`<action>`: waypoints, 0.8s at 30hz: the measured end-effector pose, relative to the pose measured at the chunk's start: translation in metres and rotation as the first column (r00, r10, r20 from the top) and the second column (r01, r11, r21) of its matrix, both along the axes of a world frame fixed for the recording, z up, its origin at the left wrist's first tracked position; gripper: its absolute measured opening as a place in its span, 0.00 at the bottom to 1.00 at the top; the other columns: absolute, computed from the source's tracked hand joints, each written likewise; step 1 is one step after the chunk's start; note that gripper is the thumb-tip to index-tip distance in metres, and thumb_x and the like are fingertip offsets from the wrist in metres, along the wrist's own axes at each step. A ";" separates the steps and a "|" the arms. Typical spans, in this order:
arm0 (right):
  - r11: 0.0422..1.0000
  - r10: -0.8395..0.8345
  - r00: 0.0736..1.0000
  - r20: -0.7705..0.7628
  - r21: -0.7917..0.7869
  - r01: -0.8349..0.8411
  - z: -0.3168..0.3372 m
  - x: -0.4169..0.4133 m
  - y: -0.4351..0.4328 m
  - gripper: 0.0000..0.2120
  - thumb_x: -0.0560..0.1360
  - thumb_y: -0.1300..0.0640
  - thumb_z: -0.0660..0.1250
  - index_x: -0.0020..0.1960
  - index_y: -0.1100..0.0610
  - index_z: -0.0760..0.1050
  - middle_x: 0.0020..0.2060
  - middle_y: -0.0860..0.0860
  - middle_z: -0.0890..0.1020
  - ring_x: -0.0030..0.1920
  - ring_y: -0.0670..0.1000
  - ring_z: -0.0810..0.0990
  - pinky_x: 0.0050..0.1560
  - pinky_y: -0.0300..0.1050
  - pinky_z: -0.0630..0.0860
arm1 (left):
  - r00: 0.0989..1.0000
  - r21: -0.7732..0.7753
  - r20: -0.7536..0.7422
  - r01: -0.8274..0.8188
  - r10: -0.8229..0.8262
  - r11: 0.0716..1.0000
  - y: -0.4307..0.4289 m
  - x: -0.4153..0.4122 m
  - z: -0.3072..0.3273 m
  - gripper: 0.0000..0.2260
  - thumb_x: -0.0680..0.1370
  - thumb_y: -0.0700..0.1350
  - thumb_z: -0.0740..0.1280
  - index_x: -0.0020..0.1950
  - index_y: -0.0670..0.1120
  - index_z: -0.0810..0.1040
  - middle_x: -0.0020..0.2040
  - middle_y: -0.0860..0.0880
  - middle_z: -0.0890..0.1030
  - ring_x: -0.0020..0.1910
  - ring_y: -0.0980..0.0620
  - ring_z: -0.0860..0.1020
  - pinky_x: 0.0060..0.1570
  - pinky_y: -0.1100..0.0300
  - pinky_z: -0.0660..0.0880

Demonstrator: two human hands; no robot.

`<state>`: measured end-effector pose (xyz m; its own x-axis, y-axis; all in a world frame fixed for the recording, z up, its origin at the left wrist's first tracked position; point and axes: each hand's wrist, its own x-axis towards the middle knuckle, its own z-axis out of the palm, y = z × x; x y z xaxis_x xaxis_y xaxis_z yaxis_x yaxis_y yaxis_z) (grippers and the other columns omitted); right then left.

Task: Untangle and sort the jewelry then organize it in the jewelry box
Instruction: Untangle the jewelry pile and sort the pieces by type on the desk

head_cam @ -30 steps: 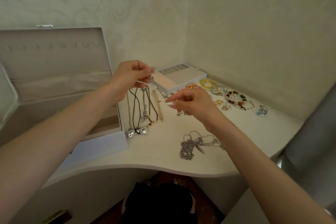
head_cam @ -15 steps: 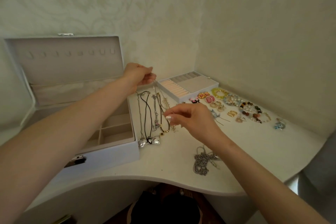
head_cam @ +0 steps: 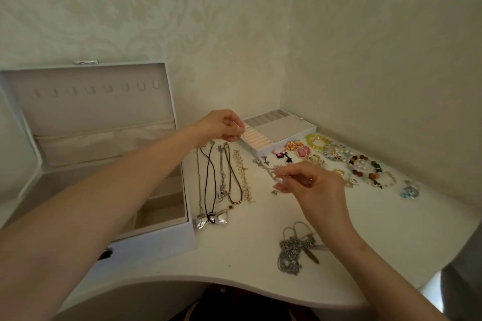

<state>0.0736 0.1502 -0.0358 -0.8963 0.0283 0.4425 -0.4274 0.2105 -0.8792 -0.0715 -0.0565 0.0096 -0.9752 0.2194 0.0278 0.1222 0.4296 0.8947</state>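
Though strewn with jewelry (head_cam: 290,253), a curved white tabletop (head_cam: 234,260) against patterned walls (head_cam: 378,60).

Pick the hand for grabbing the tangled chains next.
Right, probably. The right hand is just beyond the tangled chains, on the same side; the left hand is farther back by the tray. Both pinch the charm chain.

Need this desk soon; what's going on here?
A person holds a thin silver charm chain between both hands over the white table; the left hand pinches its upper end, the right hand its lower end. Necklaces lie in a row beside the open white jewelry box, beaded bracelets sit far right, and a tangled silver chain pile lies near the front edge.
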 end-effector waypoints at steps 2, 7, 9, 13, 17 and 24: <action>0.997 -0.031 0.999 -0.021 0.072 0.032 -0.004 0.000 0.002 0.16 0.70 0.71 0.71 0.38 0.50 0.79 0.35 0.46 0.83 0.34 0.43 0.83 0.38 0.30 0.77 | 0.998 -0.022 0.043 0.056 -0.055 0.998 0.003 -0.004 -0.001 0.06 0.74 0.30 0.67 0.48 0.39 0.77 0.41 0.45 0.80 0.35 0.56 0.81 0.38 0.66 0.79; 0.908 -0.018 0.993 -0.119 0.413 0.066 -0.017 -0.004 0.001 0.09 0.70 0.69 0.72 0.40 0.55 0.81 0.33 0.44 0.81 0.33 0.42 0.78 0.36 0.32 0.75 | 0.999 -0.078 0.019 -0.046 0.048 0.996 0.021 -0.018 -0.010 0.07 0.74 0.29 0.67 0.42 0.40 0.76 0.40 0.44 0.79 0.28 0.56 0.80 0.31 0.67 0.78; 0.831 0.026 0.963 -0.268 0.541 0.128 -0.022 -0.006 -0.001 0.08 0.69 0.69 0.71 0.41 0.57 0.80 0.33 0.46 0.80 0.31 0.40 0.74 0.32 0.30 0.71 | 0.996 -0.133 -0.005 -0.088 0.088 0.987 0.025 -0.024 -0.015 0.08 0.73 0.30 0.68 0.40 0.42 0.76 0.37 0.45 0.79 0.25 0.58 0.79 0.29 0.66 0.77; 0.749 0.111 0.897 -0.429 0.629 0.209 -0.030 -0.010 0.000 0.05 0.65 0.65 0.68 0.38 0.57 0.78 0.31 0.48 0.81 0.29 0.49 0.79 0.25 0.44 0.77 | 0.995 -0.279 -0.041 -0.103 0.095 0.955 0.027 -0.031 -0.026 0.09 0.72 0.33 0.71 0.37 0.44 0.75 0.37 0.46 0.78 0.31 0.54 0.77 0.29 0.65 0.77; 0.666 0.183 0.876 -0.447 0.711 0.224 -0.034 -0.013 0.000 0.10 0.61 0.68 0.76 0.35 0.57 0.80 0.31 0.49 0.79 0.30 0.51 0.78 0.26 0.41 0.76 | 0.989 -0.467 -0.113 -0.142 0.100 0.873 0.026 -0.034 -0.034 0.05 0.72 0.38 0.72 0.39 0.46 0.78 0.44 0.48 0.78 0.46 0.51 0.76 0.45 0.61 0.75; 0.592 0.281 0.873 -0.399 0.788 0.169 -0.041 -0.017 -0.002 0.16 0.55 0.71 0.81 0.35 0.56 0.81 0.32 0.49 0.78 0.30 0.49 0.77 0.28 0.39 0.74 | 0.974 -0.520 -0.183 -0.214 0.136 0.827 0.028 -0.037 -0.041 0.04 0.71 0.41 0.74 0.45 0.44 0.83 0.50 0.46 0.82 0.52 0.47 0.79 0.54 0.55 0.76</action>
<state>0.0570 0.1487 -0.0766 -0.5748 -0.5695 0.5876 -0.7401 0.6682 -0.0764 -0.1083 -0.0281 -0.0309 -0.9941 0.0637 0.0877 0.0992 0.8602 0.5002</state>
